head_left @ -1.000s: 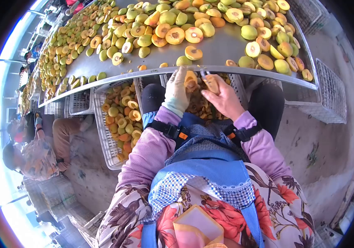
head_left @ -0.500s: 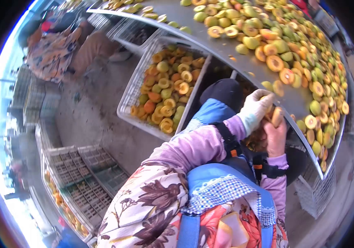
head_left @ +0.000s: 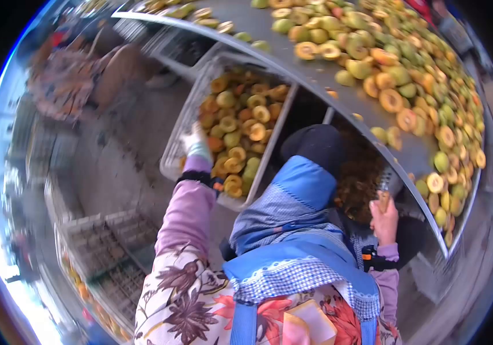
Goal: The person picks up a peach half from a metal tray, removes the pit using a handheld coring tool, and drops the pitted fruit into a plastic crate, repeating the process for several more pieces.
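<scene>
Left hand (head_left: 195,144) moved to crate (head_left: 176,145); knee (head_left: 314,145) between crate and brown pile (head_left: 357,183).

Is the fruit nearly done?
Probably not. Hollow halves in the crate look done. The right hand holds a tool; the left hand is at the crate. A big pile remains on the table, some pieces seemingly with stones.

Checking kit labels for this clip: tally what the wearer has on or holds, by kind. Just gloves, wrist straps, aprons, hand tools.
Glove, on the left hand: 1
Wrist straps, left strap and right strap: 2
Blue apron: 1
Wooden-handled tool, in the right hand: 1
Total: 5
</scene>
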{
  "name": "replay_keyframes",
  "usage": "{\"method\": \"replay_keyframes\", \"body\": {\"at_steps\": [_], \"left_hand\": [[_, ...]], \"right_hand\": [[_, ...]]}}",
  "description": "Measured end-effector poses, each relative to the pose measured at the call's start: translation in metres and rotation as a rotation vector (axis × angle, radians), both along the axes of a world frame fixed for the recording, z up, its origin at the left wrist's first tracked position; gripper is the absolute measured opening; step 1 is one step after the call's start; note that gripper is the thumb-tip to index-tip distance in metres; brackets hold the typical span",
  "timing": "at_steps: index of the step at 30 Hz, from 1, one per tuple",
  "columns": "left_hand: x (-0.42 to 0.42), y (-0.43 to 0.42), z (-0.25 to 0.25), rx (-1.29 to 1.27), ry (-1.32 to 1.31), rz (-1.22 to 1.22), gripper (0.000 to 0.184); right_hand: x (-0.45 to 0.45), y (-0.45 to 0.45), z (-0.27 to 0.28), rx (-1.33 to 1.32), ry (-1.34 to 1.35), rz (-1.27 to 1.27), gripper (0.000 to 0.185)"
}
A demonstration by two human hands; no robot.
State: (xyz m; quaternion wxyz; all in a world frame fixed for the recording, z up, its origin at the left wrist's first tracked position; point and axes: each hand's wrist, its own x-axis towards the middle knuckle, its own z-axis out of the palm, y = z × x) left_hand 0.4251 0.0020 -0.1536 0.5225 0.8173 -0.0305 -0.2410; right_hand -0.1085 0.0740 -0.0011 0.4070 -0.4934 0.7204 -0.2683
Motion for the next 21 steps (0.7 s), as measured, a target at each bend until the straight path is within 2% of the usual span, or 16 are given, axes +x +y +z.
{"method": "replay_keyframes", "body": {"at_steps": [2, 3, 4, 5, 6, 7, 8, 9, 11, 13, 15, 16, 17, 19, 21], "left_hand": [[-0.026, -0.025, 0.024, -0.115, -0.069, -0.197, 0.049], [-0.048, -0.039, 0.045, -0.241, -0.146, -0.379, 0.044], [-0.105, -0.055, 0.108, -0.323, 0.046, -0.481, 0.031], [-0.138, -0.079, 0.119, -0.516, 0.019, -0.677, 0.024], [-0.177, -0.096, 0.149, -0.514, 0.057, -0.873, 0.022], [-0.209, -0.121, 0.157, -0.510, 0.095, -1.077, 0.023], [-0.247, -0.141, 0.167, -0.559, -0.249, -1.256, 0.022], [-0.284, -0.154, 0.193, -0.453, -0.443, -1.422, 0.023], [-0.349, -0.191, 0.189, -0.404, -0.642, -1.625, 0.032], [-0.406, -0.205, 0.190, -0.286, -0.806, -1.647, 0.027], [-0.445, -0.219, 0.173, -0.323, -1.228, -1.670, 0.025], [-0.452, -0.220, 0.163, -0.246, -1.491, -1.686, 0.029], [-0.458, -0.226, 0.145, -0.108, -1.642, -1.619, 0.029], [-0.465, -0.222, 0.155, 0.107, -1.614, -1.627, 0.032], [-0.454, -0.207, 0.183, 0.317, -1.487, -1.672, 0.040]], "right_hand": [[-0.003, 0.002, -0.007, 0.099, -0.127, -0.034, 0.030], [-0.002, 0.002, -0.010, 0.128, -0.174, -0.019, 0.031], [0.004, 0.000, -0.007, 0.127, -0.110, 0.016, 0.032], [0.008, 0.000, -0.012, 0.063, -0.109, 0.048, 0.031], [0.009, -0.002, -0.015, 0.063, -0.058, 0.094, 0.034], [0.006, -0.001, -0.036, -0.094, 0.037, 0.166, 0.036], [0.008, -0.001, -0.034, -0.077, -0.017, 0.152, 0.037], [0.012, -0.002, -0.032, -0.064, -0.072, 0.145, 0.038], [0.009, -0.002, -0.035, -0.128, -0.011, 0.202, 0.030], [0.006, -0.001, -0.037, -0.214, -0.035, 0.155, 0.029], [0.000, 0.001, -0.045, -0.288, -0.065, 0.105, 0.028], [-0.003, 0.001, -0.045, -0.233, -0.143, 0.099, 0.026], [-0.008, 0.002, -0.044, -0.192, -0.173, 0.076, 0.029], [-0.014, 0.000, -0.028, -0.106, -0.240, 0.041, 0.034], [-0.018, 0.004, -0.027, -0.098, -0.413, -0.037, 0.025]]}}
